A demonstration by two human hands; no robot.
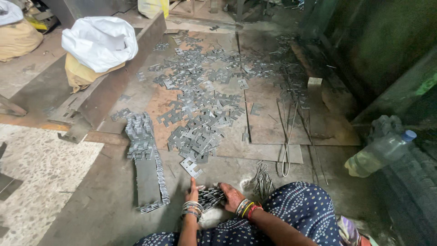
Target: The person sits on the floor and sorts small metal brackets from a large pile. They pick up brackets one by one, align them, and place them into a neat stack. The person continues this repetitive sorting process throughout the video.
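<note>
Pinching a bundle of flat metal plates point(210, 197) between both hands' fingers, its long axis running left-right.

**Location: Metal Workshop Floor**

I sit on the floor of a metal workshop. Stamped metal plates point(200, 109) lie scattered across rusty steel sheets point(273, 123). Stacked plates point(143, 141) stand in rows at my left. Wire lengths point(289, 136), a steel channel beam point(114, 86), filled sacks point(98, 45) and grimy concrete point(91, 200) surround me.

Metal-strewn floor point(91, 200), scattered plates point(200, 123), wires point(289, 136)
</note>
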